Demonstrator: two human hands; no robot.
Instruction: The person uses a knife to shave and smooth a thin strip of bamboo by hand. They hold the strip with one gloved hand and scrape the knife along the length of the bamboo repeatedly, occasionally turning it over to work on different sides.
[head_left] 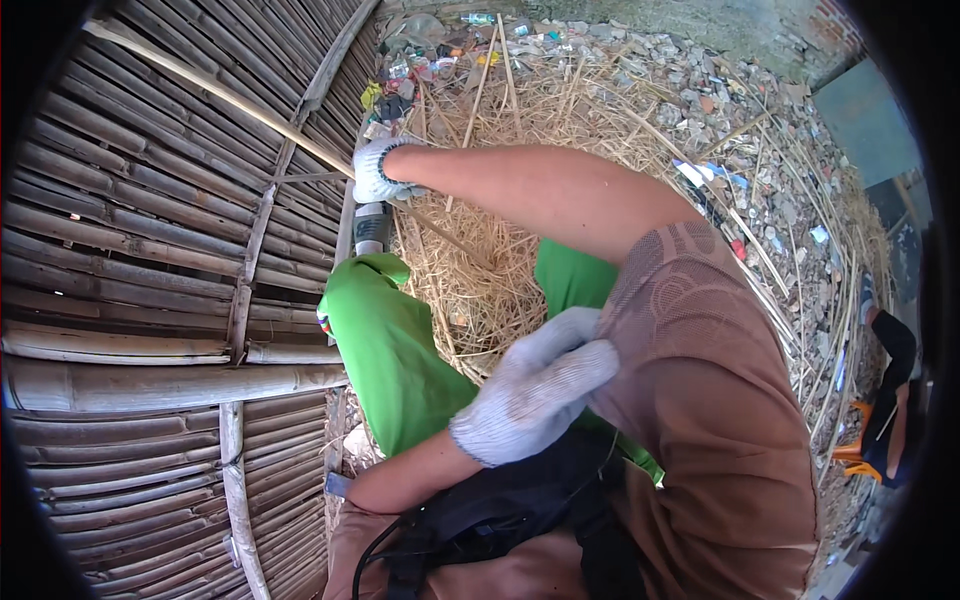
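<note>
Bamboo slats are stacked into a wall [130, 260] across the left of the frame, braced by poles. Along its upper part, from the upper left towards the upper centre, a pale bamboo stick [230, 105] is seen slanting down past a glove, its lower stretch laid over straw [475, 310]. By its looks it is judged light, stiff but a little springy, dry rather than slippery, and apt to splinter at the edges; it is best gripped near mid-length, where the long upper part can be balanced. Left of upper centre it is held by the gloved right hand [376, 170], whose fingers appear wrapped around it, though their tips are hidden. Leftward swing is limited by the wall, and the lower side is hemmed in by the green trousers [385, 350]; more open room is offered over the straw at upper centre. Just below centre, the brown sleeve [690, 310] of the right arm is pinched by the gloved left hand [530, 390], its fingers narrowed on the thin, soft cloth. Farther right, the ground is covered by rubble [690, 100] and litter; at the right edge, another person [893, 350] is partly shown.
</note>
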